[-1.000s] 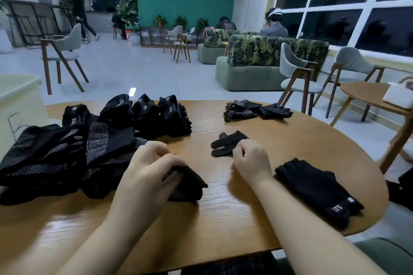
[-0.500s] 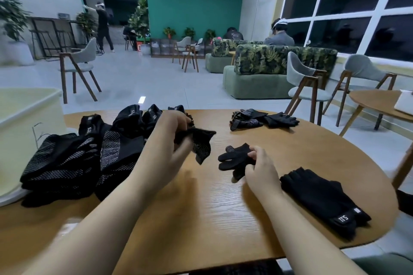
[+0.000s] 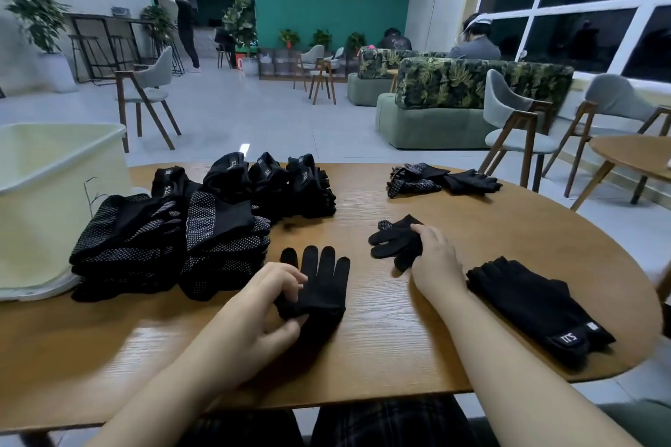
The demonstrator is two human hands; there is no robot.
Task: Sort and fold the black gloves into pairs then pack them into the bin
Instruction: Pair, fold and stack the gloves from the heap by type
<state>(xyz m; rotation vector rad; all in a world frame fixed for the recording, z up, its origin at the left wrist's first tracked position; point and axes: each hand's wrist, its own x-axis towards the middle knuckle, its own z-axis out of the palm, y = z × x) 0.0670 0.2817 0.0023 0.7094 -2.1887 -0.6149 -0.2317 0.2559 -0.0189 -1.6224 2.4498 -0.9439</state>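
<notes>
Two gloves are in my grip right now, one for each hand. My left hand point(image 3: 265, 305) pinches the cuff end of a flat glove point(image 3: 319, 283) that lies on the table point(image 3: 363, 366) with its fingers spread out and pointing away from me. My right hand point(image 3: 435, 265) is curled on a crumpled glove point(image 3: 395, 241), which sits just past my knuckles and to their left.

I think I am at the matching step: these two should become one pair. Next I need to lift the crumpled one, smooth it, and lay it right on top of the flat one so the fingers line up. Then I can fold them.

Just right of my right wrist is a finished stack point(image 3: 537, 305). Left of my left hand are big dotted glove stacks point(image 3: 174, 243), with folded bundles point(image 3: 276, 185) behind them. Far past my right hand lie a few loose gloves point(image 3: 439, 180). The pale bin point(image 3: 47, 192) stands at the far left, beside the stacks. Nothing that I can see is packed in it yet.
</notes>
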